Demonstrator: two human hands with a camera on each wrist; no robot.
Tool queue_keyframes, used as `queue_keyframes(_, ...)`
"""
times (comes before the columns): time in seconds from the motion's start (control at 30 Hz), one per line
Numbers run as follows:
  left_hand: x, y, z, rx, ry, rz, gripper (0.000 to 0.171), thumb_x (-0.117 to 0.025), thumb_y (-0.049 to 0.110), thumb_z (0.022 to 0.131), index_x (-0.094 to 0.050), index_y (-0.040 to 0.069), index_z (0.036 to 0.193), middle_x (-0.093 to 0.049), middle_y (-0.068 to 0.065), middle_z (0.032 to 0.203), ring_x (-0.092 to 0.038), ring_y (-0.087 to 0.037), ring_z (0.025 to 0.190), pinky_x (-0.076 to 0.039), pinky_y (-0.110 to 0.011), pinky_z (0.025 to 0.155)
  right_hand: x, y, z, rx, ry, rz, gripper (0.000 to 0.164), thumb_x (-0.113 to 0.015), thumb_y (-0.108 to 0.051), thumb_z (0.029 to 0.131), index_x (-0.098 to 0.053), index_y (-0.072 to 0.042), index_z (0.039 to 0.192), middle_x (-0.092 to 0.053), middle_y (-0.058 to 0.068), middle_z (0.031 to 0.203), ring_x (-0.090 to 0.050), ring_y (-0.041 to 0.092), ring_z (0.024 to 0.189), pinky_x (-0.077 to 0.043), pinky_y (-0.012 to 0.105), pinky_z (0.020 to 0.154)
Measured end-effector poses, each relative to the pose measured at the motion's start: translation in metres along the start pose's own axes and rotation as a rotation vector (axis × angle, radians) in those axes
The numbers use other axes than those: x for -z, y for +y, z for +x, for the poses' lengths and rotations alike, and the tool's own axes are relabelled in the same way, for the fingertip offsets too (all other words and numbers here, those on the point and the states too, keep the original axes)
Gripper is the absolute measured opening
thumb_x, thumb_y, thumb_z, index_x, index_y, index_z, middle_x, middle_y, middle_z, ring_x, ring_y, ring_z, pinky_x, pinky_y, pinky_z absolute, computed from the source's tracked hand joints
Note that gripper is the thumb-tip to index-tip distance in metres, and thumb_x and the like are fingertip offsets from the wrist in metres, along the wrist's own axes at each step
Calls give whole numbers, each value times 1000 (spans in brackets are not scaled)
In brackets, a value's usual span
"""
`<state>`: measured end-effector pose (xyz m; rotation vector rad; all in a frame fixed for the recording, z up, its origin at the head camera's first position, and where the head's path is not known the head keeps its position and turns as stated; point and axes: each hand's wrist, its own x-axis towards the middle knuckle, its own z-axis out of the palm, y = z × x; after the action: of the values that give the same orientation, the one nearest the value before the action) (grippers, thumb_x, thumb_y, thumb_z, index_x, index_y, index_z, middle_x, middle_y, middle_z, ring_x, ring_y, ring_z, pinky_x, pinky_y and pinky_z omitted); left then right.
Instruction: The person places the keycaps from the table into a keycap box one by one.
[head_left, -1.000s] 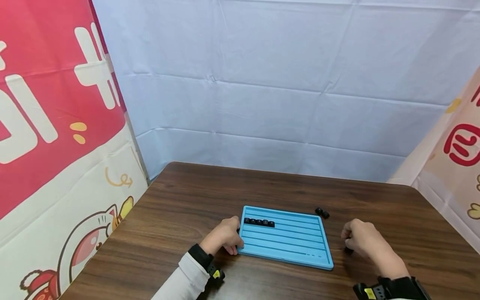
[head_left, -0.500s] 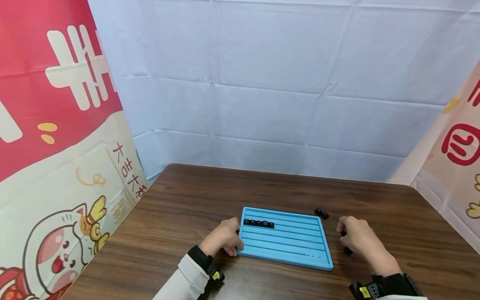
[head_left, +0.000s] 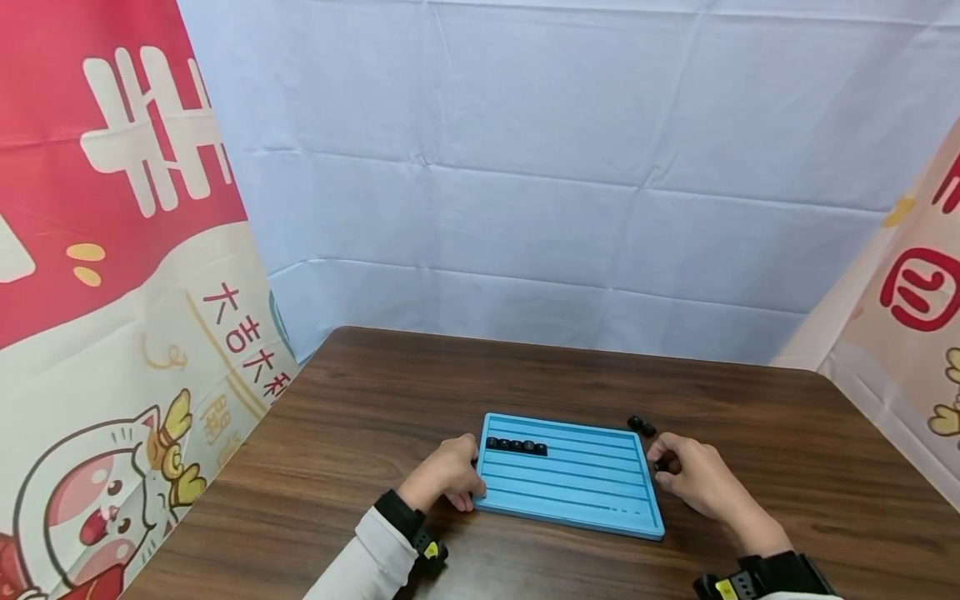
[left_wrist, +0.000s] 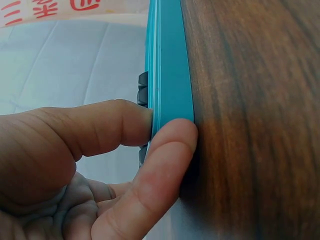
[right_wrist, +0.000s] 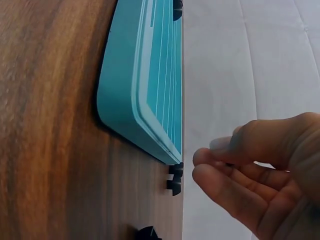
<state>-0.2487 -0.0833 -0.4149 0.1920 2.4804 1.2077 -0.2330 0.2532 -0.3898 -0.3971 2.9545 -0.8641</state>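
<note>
The blue ridged tray [head_left: 592, 492] lies on the table, with a short row of black keycaps [head_left: 517, 447] at its upper left. At its left edge my left hand [head_left: 448, 473] grips the rim; in the left wrist view a finger [left_wrist: 135, 122] and thumb press against the tray's side wall [left_wrist: 172, 65]. Just off the tray's right edge is my right hand [head_left: 697, 475], fingertips together around a small black keycap [head_left: 660, 467]. The right wrist view shows only a dark sliver of it between the fingers [right_wrist: 220, 187].
Two loose black keycaps [head_left: 641, 426] lie on the table past the tray's upper right corner. Another black piece [right_wrist: 147, 233] sits on the wood at the bottom of the right wrist view. The brown table [head_left: 420, 367] ends at a pale cloth backdrop [head_left: 525, 208].
My right hand has lifted a keycap from the table on the right and moved leftward to near the tray's edge. My left hand and the tray have stayed put.
</note>
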Motion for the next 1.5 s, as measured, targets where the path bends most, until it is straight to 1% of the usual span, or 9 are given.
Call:
queue_keyframes(0.23,0,1,0,10,-3,0,47,-69,-11,74,-47,-8,115,-55,-20,76,-60,-26,48,-50,-34,43,-2,2,0,20,10,17,25,-67,5,80,-60,0,104,-61,9,96,-58,23,82,-48,36,63)
queue_keyframes(0.47,0,3,0,14,-2,4,45,-69,-12,73,-47,-8,113,-55,-19,69,-60,-25,47,-50,-33,42,-6,4,0,14,14,80,26,-64,5,82,-63,1,107,-62,10,94,-58,20,77,-45,31,56)
queue_keyframes(0.6,1,3,-1,9,-3,7,45,-68,-12,73,-47,-7,113,-55,-18,67,-60,-25,47,-50,-33,43,-9,2,-1,7,31,147,27,-67,2,81,-62,3,108,-63,11,96,-62,21,80,-49,30,58)
queue_keyframes(0.73,2,4,-1,3,-7,-5,46,-68,-12,73,-47,-8,115,-55,-17,68,-60,-25,48,-50,-34,43,-11,0,-2,-24,44,215,28,-68,2,81,-60,3,108,-62,10,96,-63,22,82,-51,29,61)
queue_keyframes(0.9,2,4,-2,8,-7,-14,45,-68,-11,73,-47,-7,113,-56,-18,67,-60,-25,48,-50,-34,43,-12,-2,-1,-22,68,210,26,-69,2,80,-60,1,104,-62,8,92,-62,21,81,-51,29,61)
queue_keyframes(1.03,2,3,-2,10,-6,-16,43,-68,-12,73,-47,-5,109,-55,-18,68,-60,-26,48,-50,-34,43,-14,-3,1,-6,92,187,22,-72,-1,78,-61,-1,97,-61,5,86,-61,19,78,-50,29,60)
queue_keyframes(1.13,1,3,-3,11,-1,-18,42,-68,-12,72,-47,-5,108,-54,-18,68,-60,-26,48,-50,-34,43,-16,-4,1,18,112,150,20,-74,-5,78,-62,-4,93,-60,2,82,-59,17,74,-48,28,58)
queue_keyframes(1.27,1,2,-4,13,5,-14,43,-69,-11,72,-47,-6,108,-55,-18,67,-60,-25,48,-50,-34,43,-19,-4,2,17,128,112,18,-75,-9,78,-64,-6,91,-58,-1,78,-55,15,69,-46,28,56)
queue_keyframes(1.5,1,3,-6,9,5,-7,42,-69,-12,73,-48,-6,108,-55,-17,67,-60,-25,48,-50,-34,43,-21,-5,4,-55,94,167,22,-74,-9,79,-67,-1,99,-62,1,80,-59,15,71,-48,28,55)
